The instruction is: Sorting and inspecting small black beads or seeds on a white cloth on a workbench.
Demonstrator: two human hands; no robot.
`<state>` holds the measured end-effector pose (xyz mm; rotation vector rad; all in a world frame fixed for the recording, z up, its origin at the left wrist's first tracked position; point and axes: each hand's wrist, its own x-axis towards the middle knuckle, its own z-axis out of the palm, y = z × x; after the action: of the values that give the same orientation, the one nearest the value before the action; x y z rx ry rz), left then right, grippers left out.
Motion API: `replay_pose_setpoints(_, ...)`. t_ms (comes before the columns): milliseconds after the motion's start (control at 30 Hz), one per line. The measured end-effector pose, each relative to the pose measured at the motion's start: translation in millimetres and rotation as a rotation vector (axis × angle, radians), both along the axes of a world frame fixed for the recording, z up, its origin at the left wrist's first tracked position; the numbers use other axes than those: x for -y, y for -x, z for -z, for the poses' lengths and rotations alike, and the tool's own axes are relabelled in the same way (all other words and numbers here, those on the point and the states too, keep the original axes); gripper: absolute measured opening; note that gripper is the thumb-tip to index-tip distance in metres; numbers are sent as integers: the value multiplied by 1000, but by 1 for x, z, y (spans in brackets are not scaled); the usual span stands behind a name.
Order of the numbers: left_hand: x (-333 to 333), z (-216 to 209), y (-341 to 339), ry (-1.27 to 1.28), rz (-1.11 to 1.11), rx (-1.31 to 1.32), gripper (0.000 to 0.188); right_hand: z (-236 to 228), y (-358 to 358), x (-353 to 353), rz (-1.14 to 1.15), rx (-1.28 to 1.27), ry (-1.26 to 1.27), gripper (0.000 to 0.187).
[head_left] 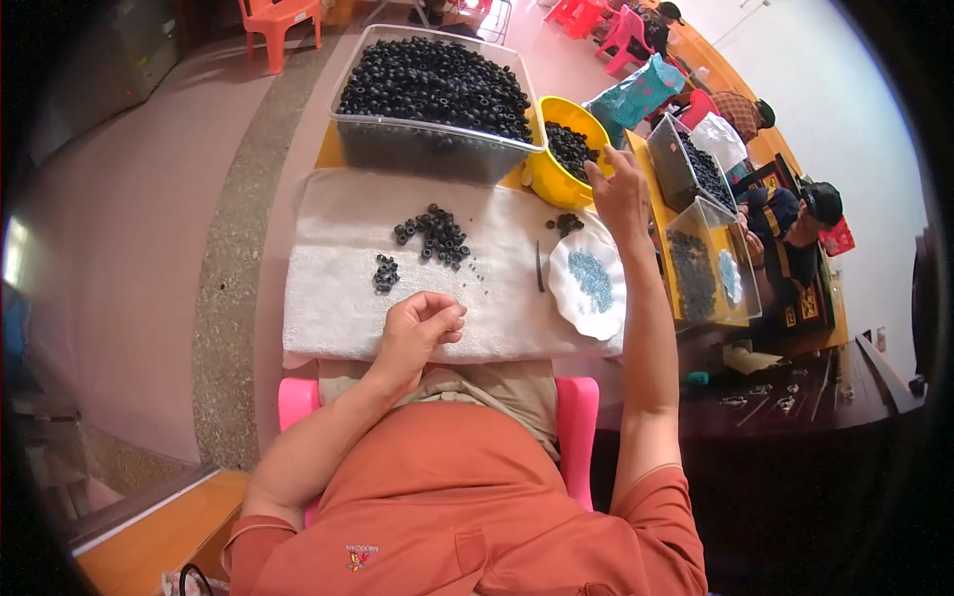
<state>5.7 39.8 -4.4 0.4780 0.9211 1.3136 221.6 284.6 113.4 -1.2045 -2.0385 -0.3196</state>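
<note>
My left hand (419,328) rests on the near edge of a white towel (338,298), its fingers curled together; whether a small piece sits in them I cannot tell. My right hand (618,189) reaches far right to the rim of a yellow bowl (542,174) that holds small black rings, fingers bent over the rim. On the towel lie two small heaps of black rings (434,234), (385,272), and a few more (566,223) near my right wrist. A white plate (586,288) with tiny blue bits lies under my right forearm.
A large clear bin (427,144) heaped with black rings stands behind the towel. A thin dark tool (540,268) lies beside the plate. To the right are clear bins (696,258), and other people sit at a further table. Pink and orange plastic chairs stand at the back.
</note>
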Motion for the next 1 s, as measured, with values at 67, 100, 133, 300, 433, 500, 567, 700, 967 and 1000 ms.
replay_pose_setpoints(67,0,-1,1,-5,-5,-5,12,9,5,3,-50,10,1,17)
replay_pose_setpoints(100,2,-1,1,-9,-6,-9,12,15,9,10,-95,20,3,18)
replay_pose_setpoints(133,1,-3,2,-12,-11,5,13,23,16,17,-174,6,32,12)
replay_pose_setpoints(300,1,-4,2,-6,1,2,14,72,54,73,-404,-28,388,11)
replay_pose_setpoints(433,1,0,2,-23,-7,16,12,84,79,101,-458,9,573,19)
replay_pose_setpoints(500,1,0,1,-29,-16,35,11,89,85,107,-501,54,506,22)
replay_pose_setpoints(567,2,0,0,-24,-20,14,10,95,86,108,-494,55,538,25)
replay_pose_setpoints(700,2,-2,0,-8,-30,21,10,93,95,113,-520,102,469,23)
replay_pose_setpoints(967,2,-3,-1,-17,-43,9,10,93,114,110,-523,360,412,29)
replay_pose_setpoints(1000,2,-3,0,-16,-45,9,10,91,115,110,-523,401,430,29)
